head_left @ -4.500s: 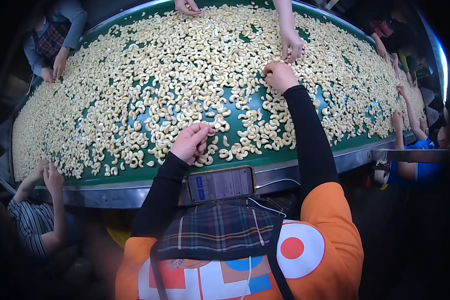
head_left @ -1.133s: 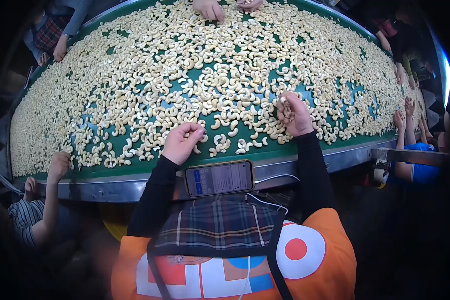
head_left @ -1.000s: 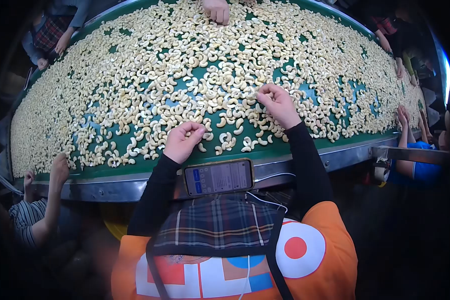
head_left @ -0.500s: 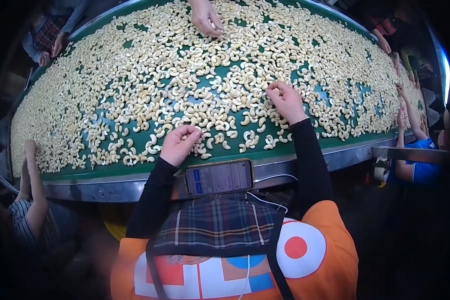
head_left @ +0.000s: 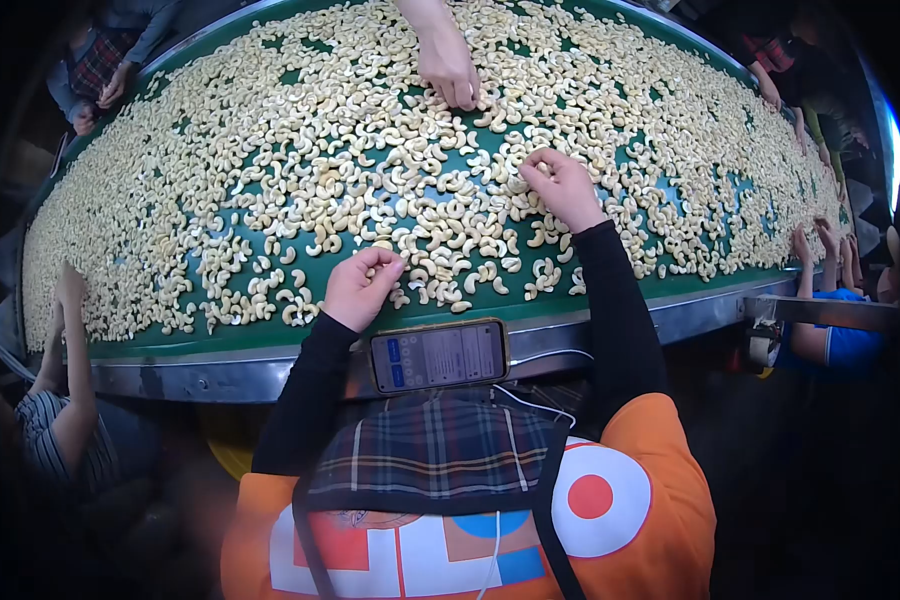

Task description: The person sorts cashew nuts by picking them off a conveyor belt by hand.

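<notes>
With twelve o'clock at the top, the plaid apron (head_left: 430,450) lies nearest, at six o'clock. Just beyond it a phone (head_left: 438,354) leans by the metal edge (head_left: 200,383) of the table, a white cable (head_left: 555,352) leading from it.

Past the edge, cashew nuts (head_left: 340,205) lie scattered over a green surface (head_left: 560,308), thick toward twelve and sparser along the near side. The left hand (head_left: 362,288), toward nine, is low over the near nuts, fingers curled and thumb bent toward the forefinger. The right hand (head_left: 560,188), between one and two, reaches farther in, thumb and forefinger nearly meeting at the nuts. Whether either pinch is closed on a nut, I cannot tell.

Each nut should prove light, firm and smooth, perhaps a little slippery, and liable to split under a hard squeeze; its thick middle seems the best hold, between thumb and fingertip.

Farthest, at twelve, a co-worker's hand (head_left: 450,68) touches the nuts, fingers pointing down.
</notes>
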A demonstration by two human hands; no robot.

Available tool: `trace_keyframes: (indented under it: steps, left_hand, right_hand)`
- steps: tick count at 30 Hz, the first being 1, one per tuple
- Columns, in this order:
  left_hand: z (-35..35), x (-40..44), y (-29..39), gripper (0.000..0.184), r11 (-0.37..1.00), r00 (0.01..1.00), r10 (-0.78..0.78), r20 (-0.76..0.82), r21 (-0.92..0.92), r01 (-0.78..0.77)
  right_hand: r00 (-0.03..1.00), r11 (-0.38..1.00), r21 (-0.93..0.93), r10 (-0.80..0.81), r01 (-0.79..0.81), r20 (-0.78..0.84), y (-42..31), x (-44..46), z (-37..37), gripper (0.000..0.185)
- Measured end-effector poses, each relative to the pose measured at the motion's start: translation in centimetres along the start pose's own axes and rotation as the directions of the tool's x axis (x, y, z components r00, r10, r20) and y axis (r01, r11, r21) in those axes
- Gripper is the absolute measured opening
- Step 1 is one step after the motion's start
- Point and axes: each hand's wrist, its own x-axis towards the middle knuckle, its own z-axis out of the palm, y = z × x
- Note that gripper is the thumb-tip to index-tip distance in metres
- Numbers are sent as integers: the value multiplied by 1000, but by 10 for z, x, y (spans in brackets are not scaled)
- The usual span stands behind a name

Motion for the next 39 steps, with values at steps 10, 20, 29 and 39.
trace_keyframes:
  steps: [10,20,29,39]
  left_hand:
    - [-48,29,6,22,724,946,259,-197,688,-54]
    - [-45,19,19,24,943,968,-36,250,328,-50]
    - [-71,10,25,20,635,880,-376,291,-611,473]
    - [-117,76,9,23,777,972,233,-10,604,-180]
  right_hand:
    - [997,960,-280,-45,24,-69,-8,-11,27,19]
    - [960,832,-487,-276,264,48,-72,15,113,19]
    - [967,978,55,-209,203,147,-103,-15,161,18]
    - [962,968,-211,-81,139,262,-119,-13,180,19]
